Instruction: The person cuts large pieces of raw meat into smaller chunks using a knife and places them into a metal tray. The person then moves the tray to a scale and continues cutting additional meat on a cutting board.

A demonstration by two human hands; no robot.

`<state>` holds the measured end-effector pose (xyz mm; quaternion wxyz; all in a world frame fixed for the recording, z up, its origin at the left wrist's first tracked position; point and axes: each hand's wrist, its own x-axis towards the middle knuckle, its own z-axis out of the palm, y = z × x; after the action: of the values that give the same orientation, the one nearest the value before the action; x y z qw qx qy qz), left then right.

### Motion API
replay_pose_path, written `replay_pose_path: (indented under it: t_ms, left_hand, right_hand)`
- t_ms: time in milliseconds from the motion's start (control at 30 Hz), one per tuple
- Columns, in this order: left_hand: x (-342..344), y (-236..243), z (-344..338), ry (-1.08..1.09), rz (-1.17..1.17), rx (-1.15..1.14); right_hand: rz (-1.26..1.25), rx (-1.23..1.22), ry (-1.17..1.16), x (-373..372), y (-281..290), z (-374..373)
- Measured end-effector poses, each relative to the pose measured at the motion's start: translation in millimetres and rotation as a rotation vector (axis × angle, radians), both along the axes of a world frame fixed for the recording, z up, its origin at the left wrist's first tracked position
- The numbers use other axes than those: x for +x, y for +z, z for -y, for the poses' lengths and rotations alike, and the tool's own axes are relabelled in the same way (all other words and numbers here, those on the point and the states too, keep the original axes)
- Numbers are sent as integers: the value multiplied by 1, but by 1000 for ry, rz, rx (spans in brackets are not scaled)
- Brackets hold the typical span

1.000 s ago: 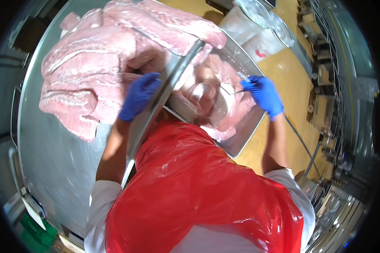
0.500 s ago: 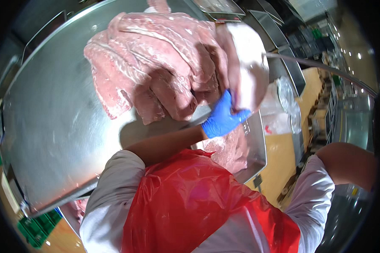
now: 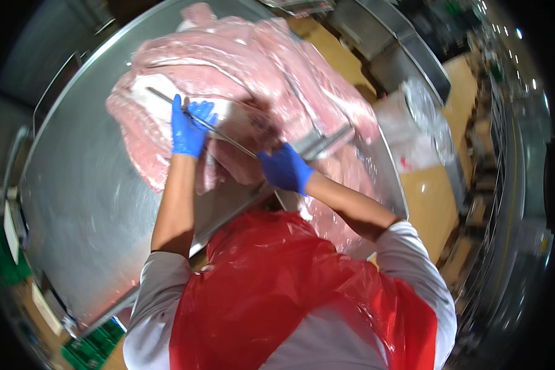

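Metal tray (image 3: pixel 394 188) holding pink meat (image 3: pixel 342 179); right hand (image 3: pixel 283 169) clenched around thin rod (image 3: pixel 233 142), left hand (image 3: pixel 191 131) spread

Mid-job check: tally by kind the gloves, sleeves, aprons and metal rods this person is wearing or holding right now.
Blue gloves: 2
White sleeves: 2
Red apron: 1
Thin metal rod: 1
Total: 6
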<state>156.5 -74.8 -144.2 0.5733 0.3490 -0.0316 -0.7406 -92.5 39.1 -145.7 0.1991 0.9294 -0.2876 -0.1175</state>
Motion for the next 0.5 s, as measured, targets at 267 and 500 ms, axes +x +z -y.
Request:
replay_pose_path:
  t_ms: [267,500]
  left_hand:
    - [-124,158,-76,-645,1139,-1398]
    - [-115,94,-56,-744,1169,-825]
  right_hand:
    - [1607,419,-647,-98,-8,-79]
    - [2199,-295,-880,-202,45,-189]
